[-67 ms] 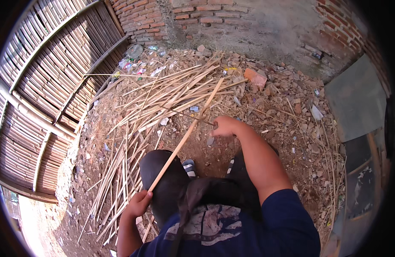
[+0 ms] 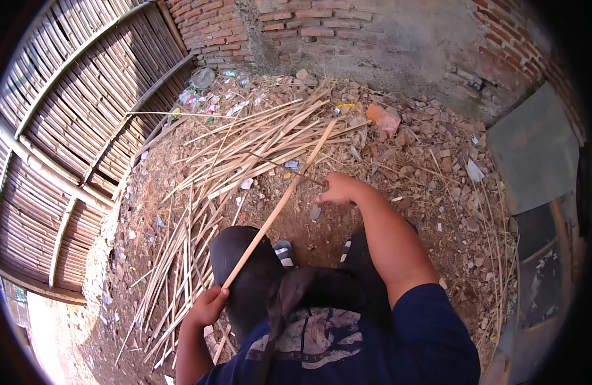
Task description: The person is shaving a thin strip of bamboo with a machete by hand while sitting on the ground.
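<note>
A long pale bamboo strip (image 2: 268,221) runs slantwise from beside my left knee up towards the pile. My left hand (image 2: 207,305) is closed round its near end, thumb on top. In my right hand (image 2: 338,190) I grip one end of a long, thin, dark blade-like tool (image 2: 277,165); its exact kind is hard to make out. The tool crosses the strip at an angle a little past its middle, just left of my right fingers. The strip passes over my dark-trousered left leg (image 2: 235,250).
Many split bamboo strips (image 2: 257,138) lie in a heap ahead and to the left. A broken brick (image 2: 383,119) and rubble cover the ground. A bamboo slat wall (image 2: 71,96) stands left, a brick wall (image 2: 296,25) ahead, and a grey panel (image 2: 533,147) leans at right.
The dark tool's far end has shifted slightly away from me and to the right. The strip's far end has moved a touch to the right. My left hand stays in place.
</note>
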The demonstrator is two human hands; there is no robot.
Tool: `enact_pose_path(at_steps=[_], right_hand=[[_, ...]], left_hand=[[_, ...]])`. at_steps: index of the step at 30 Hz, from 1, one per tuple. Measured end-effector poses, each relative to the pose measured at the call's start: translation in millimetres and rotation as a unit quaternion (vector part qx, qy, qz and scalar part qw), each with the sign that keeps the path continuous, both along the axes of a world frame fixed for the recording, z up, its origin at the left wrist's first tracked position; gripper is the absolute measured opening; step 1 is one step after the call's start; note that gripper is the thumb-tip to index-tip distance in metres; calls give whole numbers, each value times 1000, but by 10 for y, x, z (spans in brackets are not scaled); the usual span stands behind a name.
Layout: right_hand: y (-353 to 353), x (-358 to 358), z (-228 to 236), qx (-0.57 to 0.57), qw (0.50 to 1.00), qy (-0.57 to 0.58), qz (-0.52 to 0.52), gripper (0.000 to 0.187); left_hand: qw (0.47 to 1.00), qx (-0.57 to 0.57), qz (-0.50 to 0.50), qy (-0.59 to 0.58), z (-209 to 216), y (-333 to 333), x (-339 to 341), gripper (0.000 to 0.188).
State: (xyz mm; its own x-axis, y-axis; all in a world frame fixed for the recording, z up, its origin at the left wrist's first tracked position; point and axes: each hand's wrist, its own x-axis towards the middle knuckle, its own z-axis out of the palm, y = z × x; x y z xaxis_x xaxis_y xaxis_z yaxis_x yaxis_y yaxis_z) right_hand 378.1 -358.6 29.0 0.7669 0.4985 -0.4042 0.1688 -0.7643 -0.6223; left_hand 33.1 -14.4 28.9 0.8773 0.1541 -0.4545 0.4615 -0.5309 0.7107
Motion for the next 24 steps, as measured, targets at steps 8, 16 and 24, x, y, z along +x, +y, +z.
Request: enact_pose_path(at_steps=[8, 16, 24], right_hand=[[222, -309, 83, -34, 982, -117, 143, 61], [78, -46, -82, -29, 990, -91, 107, 68], [117, -193, 51, -30, 989, -105, 102, 67]], left_hand=[[1000, -24, -11, 10, -82, 89, -20, 44], [999, -33, 2, 13, -105, 102, -24, 44], [996, -76, 24, 43, -153, 158, -32, 44]])
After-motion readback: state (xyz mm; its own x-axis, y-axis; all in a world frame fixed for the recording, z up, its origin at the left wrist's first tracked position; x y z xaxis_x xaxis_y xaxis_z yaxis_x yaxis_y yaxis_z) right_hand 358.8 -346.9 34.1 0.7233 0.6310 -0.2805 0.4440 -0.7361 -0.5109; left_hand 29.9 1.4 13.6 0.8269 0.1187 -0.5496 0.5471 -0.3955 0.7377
